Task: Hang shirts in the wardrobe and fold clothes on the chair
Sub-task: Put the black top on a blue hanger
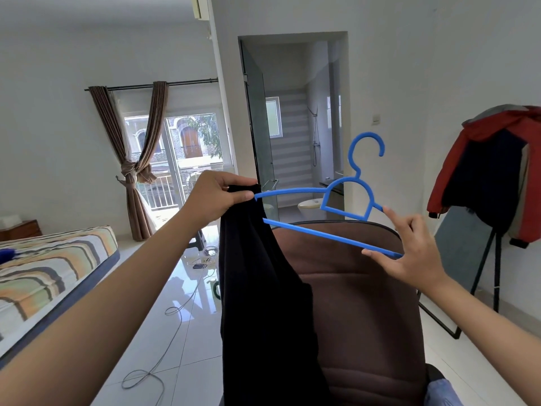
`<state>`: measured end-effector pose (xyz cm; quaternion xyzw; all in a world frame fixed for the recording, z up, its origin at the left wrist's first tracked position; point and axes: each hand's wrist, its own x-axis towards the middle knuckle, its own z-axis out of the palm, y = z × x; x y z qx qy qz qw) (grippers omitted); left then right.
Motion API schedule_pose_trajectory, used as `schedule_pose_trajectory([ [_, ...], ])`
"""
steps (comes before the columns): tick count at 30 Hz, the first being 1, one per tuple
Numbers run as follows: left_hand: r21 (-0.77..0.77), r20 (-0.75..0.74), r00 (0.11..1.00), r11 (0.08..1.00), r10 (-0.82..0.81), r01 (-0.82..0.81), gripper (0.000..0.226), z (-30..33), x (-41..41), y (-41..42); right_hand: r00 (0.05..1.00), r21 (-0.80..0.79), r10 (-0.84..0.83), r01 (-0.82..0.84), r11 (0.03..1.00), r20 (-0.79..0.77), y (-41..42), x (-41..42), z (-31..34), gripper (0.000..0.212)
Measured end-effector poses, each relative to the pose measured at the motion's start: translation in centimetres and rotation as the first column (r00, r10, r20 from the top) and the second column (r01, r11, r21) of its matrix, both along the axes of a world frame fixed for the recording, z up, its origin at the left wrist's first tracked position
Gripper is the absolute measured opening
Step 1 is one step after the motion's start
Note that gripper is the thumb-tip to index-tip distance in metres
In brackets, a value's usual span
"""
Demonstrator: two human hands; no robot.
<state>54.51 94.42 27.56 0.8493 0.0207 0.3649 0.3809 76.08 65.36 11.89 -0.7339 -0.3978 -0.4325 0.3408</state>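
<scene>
Blue plastic forms the hanger (pixel 345 200), held up in the air between both hands above the top edge of a brown padded chair (pixel 360 291), its hook pointing upward. The left hand (pixel 215 197) pinches the top of a black garment (pixel 260 303) between thumb and curled fingers at the hanger's left end, and the cloth drapes straight down from there, hanging in front of the left side of the chair back. Whether the hanger's left tip sits inside the garment cannot be told, since the cloth and the hand cover it. The right hand (pixel 409 256) supports the hanger's right end: the thumb touches the lower bar near its tip, the index finger reaches up to the sloping shoulder, and the remaining fingers are loosely spread rather than wrapped around the plastic. A pale blue piece of fabric (pixel 442 391) shows by the chair's lower right edge. To the left lies a striped mattress (pixel 58 268), with a grey cable (pixel 164 347) looping over the glossy white floor tiles (pixel 190 332). At the far right a red and dark jacket (pixel 494 171) hangs on a black stand. Beyond the hanger an open doorway shows a bathroom.
</scene>
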Motion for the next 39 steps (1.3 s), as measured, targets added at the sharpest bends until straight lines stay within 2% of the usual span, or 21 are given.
schedule_pose_trajectory([
  [3,-0.036,0.04,0.999,0.999,-0.036,0.037,0.031,0.1,0.0,-0.3,1.0,-0.006,0.006,-0.006,1.0,-0.014,-0.3,0.4,0.3,0.091],
  [11,-0.006,0.099,0.992,0.997,-0.078,0.079,0.033,0.7,-0.3,-1.3,0.998,-0.006,0.036,-0.036,0.999,-0.044,-0.5,0.9,0.3,0.094],
  [24,0.167,-0.004,1.0,0.986,0.016,-0.015,0.032,0.7,-0.1,-2.2,0.999,-0.014,0.036,-0.037,0.999,-0.012,1.6,-1.7,0.2,0.093],
  [30,0.203,-0.073,0.997,0.979,0.018,-0.003,0.027,0.0,0.4,-3.5,0.996,-0.037,0.049,-0.047,0.998,0.073,3.5,-3.8,0.8,0.091],
  [33,0.205,-0.085,0.996,0.979,0.006,0.011,0.028,-0.2,0.6,-3.6,0.996,-0.045,0.061,-0.058,0.997,0.063,4.4,-4.7,0.7,0.091],
  [39,0.307,-0.137,0.991,0.95,-0.004,0.047,0.036,0.5,-0.1,-3.4,0.996,-0.018,0.063,-0.062,0.998,0.056,5.5,-5.9,0.9,0.09],
])
